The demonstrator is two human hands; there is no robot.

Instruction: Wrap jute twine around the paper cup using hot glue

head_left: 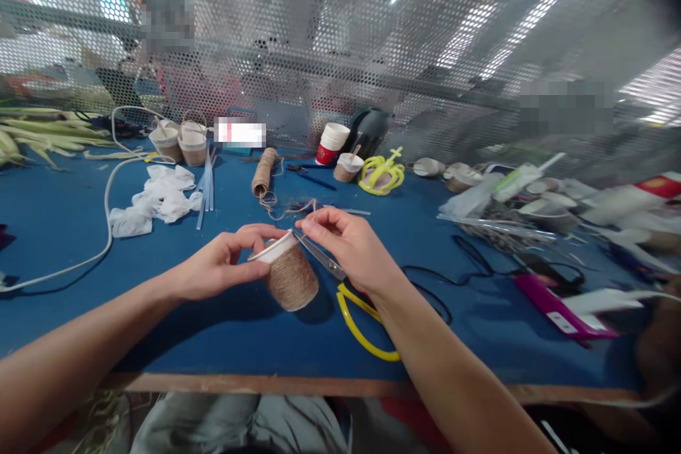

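My left hand (pixel 226 266) grips a paper cup wrapped in brown twine (pixel 290 277), tilted on its side just above the blue table (pixel 79 284). My right hand (pixel 354 248) pinches at the cup's white rim, its fingers closed on something I cannot make out. Scissors with yellow handles (pixel 351 301) lie under my right wrist, their blades pointing toward the cup. A strand of twine runs from the cup area back to the twine spool (pixel 263 172).
White crumpled bits (pixel 159 200) and a white cable (pixel 109 213) lie at the left. Twine-wrapped cups (pixel 181 142), a red-and-white cup stack (pixel 333 144), a yellow crown shape (pixel 381 174) stand behind. Clutter fills the right side. A perforated screen (pixel 340 50) backs the table; a person sits beyond it.
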